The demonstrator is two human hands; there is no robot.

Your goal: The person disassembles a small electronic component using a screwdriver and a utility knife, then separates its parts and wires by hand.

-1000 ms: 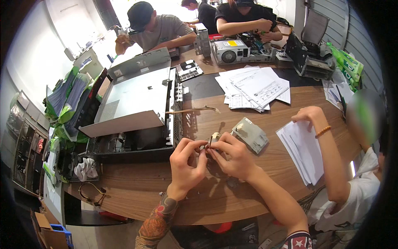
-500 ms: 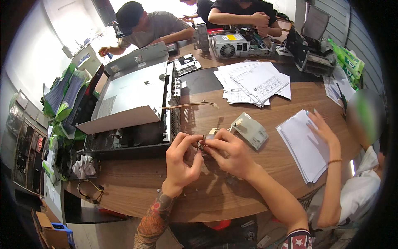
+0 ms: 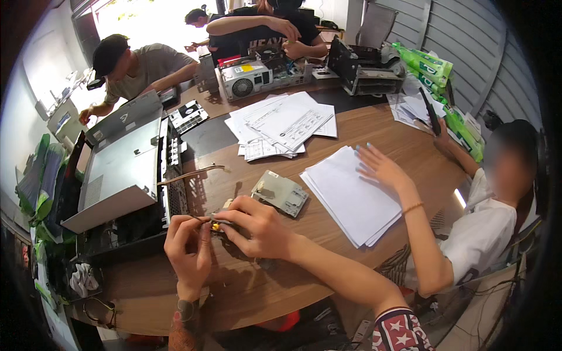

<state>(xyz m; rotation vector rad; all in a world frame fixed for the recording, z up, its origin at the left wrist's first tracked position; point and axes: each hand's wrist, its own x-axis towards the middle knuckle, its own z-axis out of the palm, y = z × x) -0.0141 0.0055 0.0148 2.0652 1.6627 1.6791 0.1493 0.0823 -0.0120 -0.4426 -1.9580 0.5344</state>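
Observation:
My left hand [image 3: 188, 248] and my right hand [image 3: 257, 227] meet above the near part of the table, thumbs and fingers pinched together. Between the fingertips is a small dark part with a yellow bit [image 3: 216, 226]; its exact kind is too small to make out. Just beyond my right hand lies a flat grey box-shaped component [image 3: 285, 195], with a pale plug at its left end. A small pale piece [image 3: 228, 203] shows behind my right knuckles. To the left of my hands stands an open computer case [image 3: 129, 167] with thin brown wires [image 3: 193, 174] reaching out of it.
A stack of white paper [image 3: 351, 199] lies at right under another person's hand [image 3: 380, 167]. More printed sheets [image 3: 287, 126] spread farther back. Another opened computer [image 3: 257, 79] and a black metal chassis [image 3: 363, 70] stand at the far side, with people seated around.
My view has turned to the right, so everything sits farther left. A yellow bit now shows between my fingertips. The person at right now raises a dark phone-like object in the other hand.

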